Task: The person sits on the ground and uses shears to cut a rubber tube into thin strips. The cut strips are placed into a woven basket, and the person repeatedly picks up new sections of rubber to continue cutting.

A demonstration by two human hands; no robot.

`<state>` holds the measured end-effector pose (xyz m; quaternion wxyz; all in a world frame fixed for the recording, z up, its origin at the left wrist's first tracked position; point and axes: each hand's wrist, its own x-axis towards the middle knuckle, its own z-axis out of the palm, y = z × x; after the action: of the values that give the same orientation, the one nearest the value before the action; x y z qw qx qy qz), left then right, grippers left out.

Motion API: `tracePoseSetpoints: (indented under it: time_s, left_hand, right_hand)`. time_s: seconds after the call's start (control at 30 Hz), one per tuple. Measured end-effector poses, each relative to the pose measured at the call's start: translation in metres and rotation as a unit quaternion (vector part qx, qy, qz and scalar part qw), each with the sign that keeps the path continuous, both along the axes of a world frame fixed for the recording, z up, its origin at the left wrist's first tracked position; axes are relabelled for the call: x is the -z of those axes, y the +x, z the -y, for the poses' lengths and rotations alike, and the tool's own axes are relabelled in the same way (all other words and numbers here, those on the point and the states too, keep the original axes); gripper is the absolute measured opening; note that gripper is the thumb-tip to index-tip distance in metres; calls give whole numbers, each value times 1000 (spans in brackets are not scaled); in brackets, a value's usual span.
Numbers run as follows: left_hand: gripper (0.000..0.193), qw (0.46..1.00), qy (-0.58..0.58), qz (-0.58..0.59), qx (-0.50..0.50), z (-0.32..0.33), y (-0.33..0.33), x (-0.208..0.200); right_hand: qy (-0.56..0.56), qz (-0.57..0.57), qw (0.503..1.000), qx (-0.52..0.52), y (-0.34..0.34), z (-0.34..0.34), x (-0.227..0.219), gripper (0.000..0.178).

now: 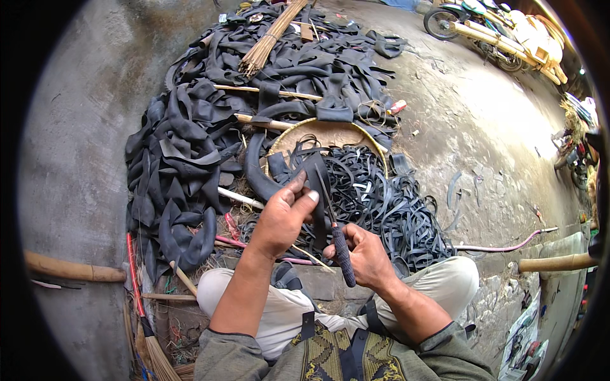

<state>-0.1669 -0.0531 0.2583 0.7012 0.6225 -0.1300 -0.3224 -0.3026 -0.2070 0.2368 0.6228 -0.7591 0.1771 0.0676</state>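
Observation:
My left hand (283, 216) is closed on a wide black rubber strip (313, 170), pinching it between thumb and fingers above my lap. In my right hand (368, 255) is a narrow-bladed cutting tool (343, 257) with a dark wrapped handle; I cannot tell whether it is a knife or scissors. Its thin blade points away from me and lies along the rubber. Just beyond my hands, thin cut rubber strips (406, 219) heap in and over the right side of a round woven tray (289, 136).
Black rubber pieces (184, 120) pile up along the wall at left, with a stick bundle (270, 41) on top. Poles jut in at the left (76, 267) and right (556, 262). A broom (159, 355) lies at lower left. A motorcycle (495, 28) stands far right.

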Motion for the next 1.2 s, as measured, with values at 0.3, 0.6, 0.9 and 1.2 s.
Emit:
tracePoseSetpoints:
  time_s: [0.3,0.6,0.9,1.2]
  left_hand:
    - [53,1000,-15,10,-20,-1,-3,7]
    - [54,997,-60,-39,-30,-1,-2,-2]
    - [46,979,-142,-142,-35,-7,8,-4]
    - [67,998,-49,-38,-30,2,-8,4]
  right_hand:
    - [-46,55,997,11,5,-2,-3,55]
    - [51,24,998,11,1,0,-2,43]
    - [34,32,999,-22,1,5,-3,44]
    - [-32,45,998,2,4,3,-11,54]
